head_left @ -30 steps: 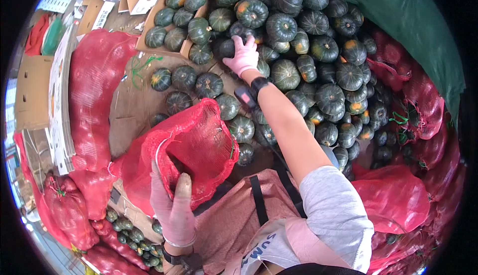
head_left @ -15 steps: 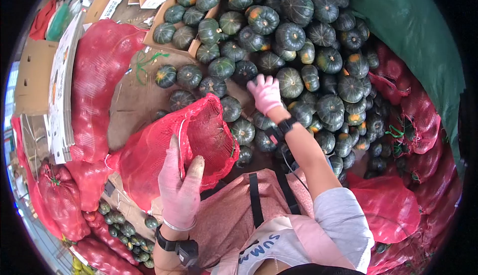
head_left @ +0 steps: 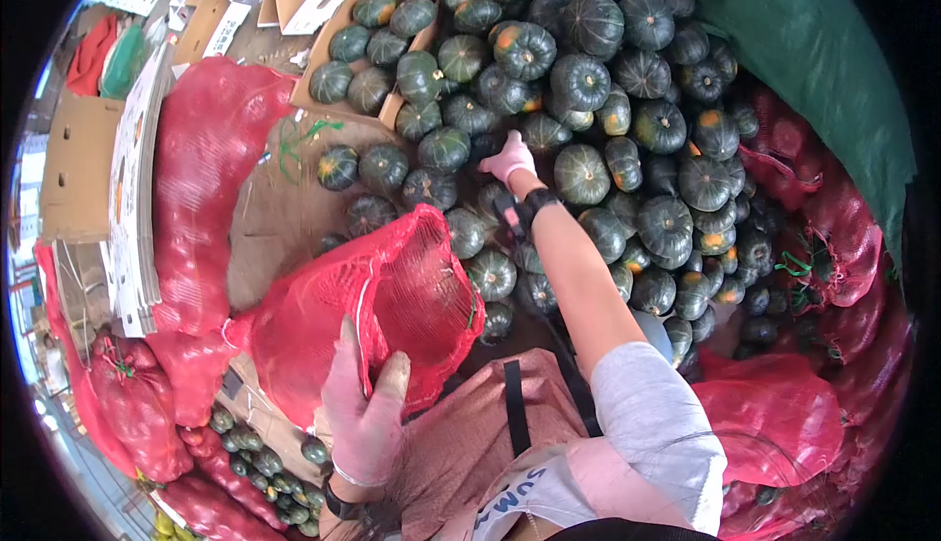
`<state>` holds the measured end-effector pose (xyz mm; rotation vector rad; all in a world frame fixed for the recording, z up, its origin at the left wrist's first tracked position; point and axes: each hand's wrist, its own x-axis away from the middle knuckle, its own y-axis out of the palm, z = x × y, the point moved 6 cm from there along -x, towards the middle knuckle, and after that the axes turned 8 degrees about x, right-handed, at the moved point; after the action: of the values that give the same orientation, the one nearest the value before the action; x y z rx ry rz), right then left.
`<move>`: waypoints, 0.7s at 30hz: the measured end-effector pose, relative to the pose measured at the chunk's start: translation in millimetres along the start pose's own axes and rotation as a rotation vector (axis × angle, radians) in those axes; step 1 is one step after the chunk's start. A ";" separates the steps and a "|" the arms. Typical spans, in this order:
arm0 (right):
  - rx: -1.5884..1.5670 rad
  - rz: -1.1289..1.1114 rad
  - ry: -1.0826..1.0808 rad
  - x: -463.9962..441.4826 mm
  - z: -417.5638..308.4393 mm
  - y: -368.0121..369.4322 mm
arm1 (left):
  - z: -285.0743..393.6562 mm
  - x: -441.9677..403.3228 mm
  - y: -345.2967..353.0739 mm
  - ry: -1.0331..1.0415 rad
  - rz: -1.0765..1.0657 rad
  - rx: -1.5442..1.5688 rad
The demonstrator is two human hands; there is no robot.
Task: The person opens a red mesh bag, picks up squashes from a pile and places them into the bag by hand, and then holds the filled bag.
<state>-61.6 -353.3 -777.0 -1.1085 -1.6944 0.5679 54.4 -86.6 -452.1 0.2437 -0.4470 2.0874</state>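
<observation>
Pumpkins [head_left: 580,82], dark green and some patched with orange, lie heaped before you as your right hand [head_left: 510,159], gloved in pink, stretches out to the near edge of the pile. The thumb stands away from the fingers there, which point toward your left among the dark rinds; whether they pinch a pumpkin, you cannot tell from this angle. At lower left, your gloved left hand [head_left: 368,418] is at the rim of a red mesh bag [head_left: 314,306], its thumb and one finger spread wide apart, the remaining fingers hard to make out. The bag lies tilted, its mouth gaping toward the heap and toward your right forearm [head_left: 583,276]. Loose pumpkins sit just beyond it on a brown sheet [head_left: 279,218], near a tangle of green string [head_left: 292,146]. Farther off, a cardboard box [head_left: 393,110] holds more of them beside the pile. A bulging red sack [head_left: 211,198] stretches along your left, next to stacked white cartons [head_left: 137,188], while a green tarp [head_left: 804,61] drapes the far right above more red sacks [head_left: 848,247].
</observation>
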 end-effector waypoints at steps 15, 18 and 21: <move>-1.270 -0.022 -0.262 50.1 -5.9 6.7 | 4.6 -7.5 6.1 0.096 0.085 0.048; -0.929 0.389 -0.359 70.3 -4.6 -37.8 | -3.4 -8.6 6.2 0.164 0.060 0.005; -0.398 0.517 -0.336 73.7 -8.8 -66.1 | -3.2 -4.9 7.7 0.199 0.059 -0.038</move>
<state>-87.1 -321.3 -686.4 -1.8506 -1.8575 0.7913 50.4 -92.8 -458.4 -0.0003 -0.3763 2.1328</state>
